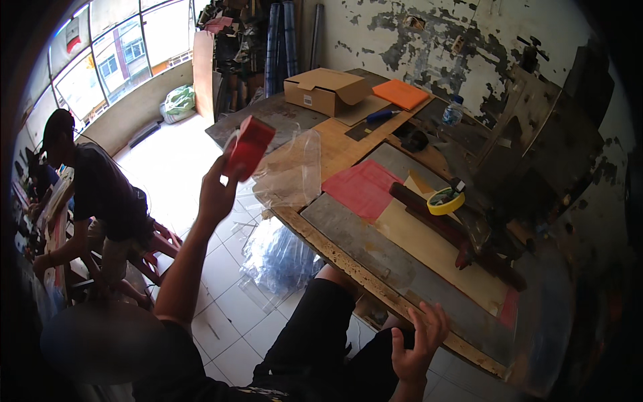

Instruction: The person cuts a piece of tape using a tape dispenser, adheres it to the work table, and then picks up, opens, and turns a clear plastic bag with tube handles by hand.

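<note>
My left hand point(216, 195) is raised over the floor, left of the worktable, with its fingers closed on a red block-like thing point(248, 149). That thing has flat faces and a pale edge on its left side; its exact kind cannot be made out. Low at the table's near edge, my right hand point(420, 342) is empty, its fingers apart and pointing up. Close by on the table lie a red sheet point(362, 188) and a cream sheet point(429, 244). A dark bar-like tool point(442, 224) rests across them, beside a yellow ring-shaped roll point(446, 201).
A cardboard box point(325, 90), orange sheets point(402, 94) and a plastic bottle point(453, 110) stand farther back on the table. Clear plastic point(278, 258) is heaped on the floor. At left another person point(110, 187) bends over work. Dark machinery point(536, 134) stands at right.
</note>
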`<move>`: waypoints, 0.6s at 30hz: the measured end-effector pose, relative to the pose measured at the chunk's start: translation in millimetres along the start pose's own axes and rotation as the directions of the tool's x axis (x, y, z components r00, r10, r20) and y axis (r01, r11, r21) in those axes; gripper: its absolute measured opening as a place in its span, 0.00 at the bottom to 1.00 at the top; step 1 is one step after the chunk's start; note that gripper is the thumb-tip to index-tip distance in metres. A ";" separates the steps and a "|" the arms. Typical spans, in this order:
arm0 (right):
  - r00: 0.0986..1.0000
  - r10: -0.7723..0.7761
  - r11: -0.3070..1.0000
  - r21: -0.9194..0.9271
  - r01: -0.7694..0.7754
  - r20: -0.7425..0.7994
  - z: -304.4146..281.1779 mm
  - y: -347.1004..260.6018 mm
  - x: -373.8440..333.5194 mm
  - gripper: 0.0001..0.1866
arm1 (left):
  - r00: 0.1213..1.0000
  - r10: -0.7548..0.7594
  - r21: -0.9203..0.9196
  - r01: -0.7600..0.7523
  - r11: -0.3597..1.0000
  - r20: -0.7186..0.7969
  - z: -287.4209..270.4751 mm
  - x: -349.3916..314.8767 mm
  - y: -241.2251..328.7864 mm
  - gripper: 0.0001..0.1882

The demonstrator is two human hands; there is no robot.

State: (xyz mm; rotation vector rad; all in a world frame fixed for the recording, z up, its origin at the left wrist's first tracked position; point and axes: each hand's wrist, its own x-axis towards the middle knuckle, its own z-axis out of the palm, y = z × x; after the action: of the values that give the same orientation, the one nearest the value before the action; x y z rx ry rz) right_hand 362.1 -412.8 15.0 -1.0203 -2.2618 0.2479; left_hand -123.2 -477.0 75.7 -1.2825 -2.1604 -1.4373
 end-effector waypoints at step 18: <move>0.991 0.129 0.985 0.116 -0.131 0.031 7.0 -38.3 -47.1 0.19 | 0.988 -0.157 0.442 0.143 0.886 -0.005 41.1 186.1 -252.9 0.18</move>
State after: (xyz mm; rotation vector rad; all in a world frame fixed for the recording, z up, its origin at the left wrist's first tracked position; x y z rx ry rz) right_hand 357.9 -472.5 2.9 -1.1085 -2.1761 0.4461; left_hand -416.9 -376.2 13.3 -0.9933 -2.4629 -0.8912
